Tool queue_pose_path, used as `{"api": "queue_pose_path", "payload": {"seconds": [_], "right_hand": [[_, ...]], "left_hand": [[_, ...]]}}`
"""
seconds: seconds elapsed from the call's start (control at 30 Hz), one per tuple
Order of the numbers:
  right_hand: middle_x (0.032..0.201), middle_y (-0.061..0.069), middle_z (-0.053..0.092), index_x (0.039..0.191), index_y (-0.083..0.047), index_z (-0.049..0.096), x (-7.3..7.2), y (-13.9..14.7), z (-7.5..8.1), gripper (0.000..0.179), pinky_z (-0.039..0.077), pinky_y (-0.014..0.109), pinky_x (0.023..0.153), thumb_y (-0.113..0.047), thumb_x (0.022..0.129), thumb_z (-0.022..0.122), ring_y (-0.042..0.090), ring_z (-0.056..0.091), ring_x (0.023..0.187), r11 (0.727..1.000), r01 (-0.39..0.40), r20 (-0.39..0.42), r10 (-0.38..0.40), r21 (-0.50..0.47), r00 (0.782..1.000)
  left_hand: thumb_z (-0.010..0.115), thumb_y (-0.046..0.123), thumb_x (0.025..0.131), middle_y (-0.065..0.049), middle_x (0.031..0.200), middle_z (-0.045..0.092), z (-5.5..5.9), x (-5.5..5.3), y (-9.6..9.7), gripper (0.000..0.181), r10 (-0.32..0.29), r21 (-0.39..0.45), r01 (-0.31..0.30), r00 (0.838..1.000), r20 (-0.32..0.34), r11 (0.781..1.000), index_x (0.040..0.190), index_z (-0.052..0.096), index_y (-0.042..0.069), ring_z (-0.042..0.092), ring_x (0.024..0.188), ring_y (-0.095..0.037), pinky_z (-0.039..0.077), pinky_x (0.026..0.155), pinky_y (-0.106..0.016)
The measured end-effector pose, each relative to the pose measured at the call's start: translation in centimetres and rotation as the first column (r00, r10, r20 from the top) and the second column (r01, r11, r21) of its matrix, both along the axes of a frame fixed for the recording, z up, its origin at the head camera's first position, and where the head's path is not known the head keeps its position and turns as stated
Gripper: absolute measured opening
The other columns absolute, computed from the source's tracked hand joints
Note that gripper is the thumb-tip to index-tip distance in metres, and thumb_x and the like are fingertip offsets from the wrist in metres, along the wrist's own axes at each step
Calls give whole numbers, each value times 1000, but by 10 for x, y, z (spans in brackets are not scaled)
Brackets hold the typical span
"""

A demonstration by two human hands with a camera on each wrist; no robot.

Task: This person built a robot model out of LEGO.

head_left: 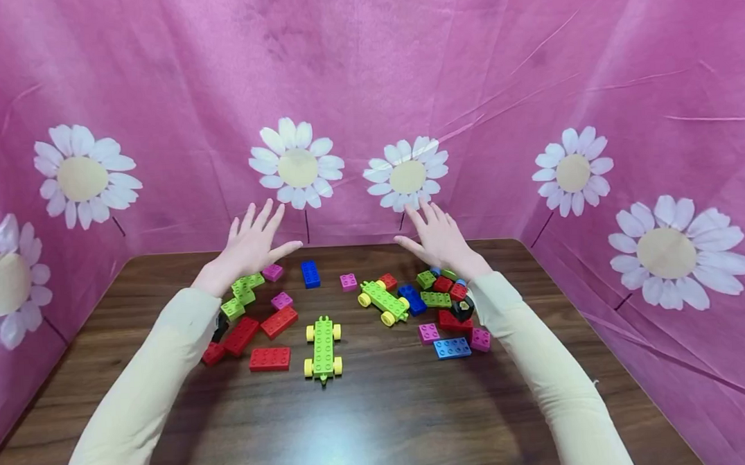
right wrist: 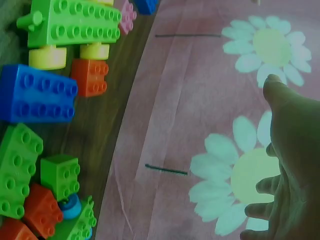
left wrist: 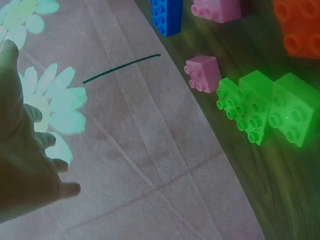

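Observation:
My left hand (head_left: 251,239) is held up over the far left of the table, fingers spread and straight, with nothing in it. Beneath its wrist lie green bricks (left wrist: 245,107) and a small pink brick (left wrist: 202,74). My right hand (head_left: 438,235) hovers likewise at the far right, fingers spread, holding nothing. Under that wrist is a pile with a green brick (head_left: 436,299), a dark blue brick (left wrist: 167,17) standing farther left, and red bricks (head_left: 454,320). Between the arms stand two green wheeled bases with yellow wheels, one nearer base (head_left: 323,349) and one angled base (head_left: 383,300).
Several red bricks (head_left: 270,359) lie left of the nearer base. A light blue brick (head_left: 452,348) and pink bricks (head_left: 428,333) lie at the right. A pink cloth (head_left: 353,67) with printed daisies walls the brown table (head_left: 381,426) at the back and sides.

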State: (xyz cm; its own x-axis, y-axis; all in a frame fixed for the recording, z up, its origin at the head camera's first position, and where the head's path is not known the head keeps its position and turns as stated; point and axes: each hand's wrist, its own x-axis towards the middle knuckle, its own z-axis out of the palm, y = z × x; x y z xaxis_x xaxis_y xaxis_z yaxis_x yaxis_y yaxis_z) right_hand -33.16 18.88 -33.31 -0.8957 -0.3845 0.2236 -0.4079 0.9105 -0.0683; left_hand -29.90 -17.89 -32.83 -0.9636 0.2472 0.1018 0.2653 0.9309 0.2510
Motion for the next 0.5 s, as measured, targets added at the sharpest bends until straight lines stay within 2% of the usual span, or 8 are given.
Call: {"api": "queue_pose_path", "payload": {"seconds": [0.27,0.5], "right_hand": [[164,21,21,158,-13,25,16,-9,-7,78,33,59,116,-55,97,51,42,29,148,997,-76,32,77,-34,997],[162,18,27,156,-12,29,33,-19,-18,77,35,57,116,-56,97,51,40,34,145,992,-124,71,126,-36,989]], "left_hand": [[53,56,96,-23,166,8,-8,10,3,91,-89,12,89,996,-20,996,157,15,0,7,152,-47,11,122,-64],[60,49,95,-30,161,19,-20,21,3,91,-188,35,189,981,-47,981,154,21,-8,19,150,-48,20,123,-57]]}}
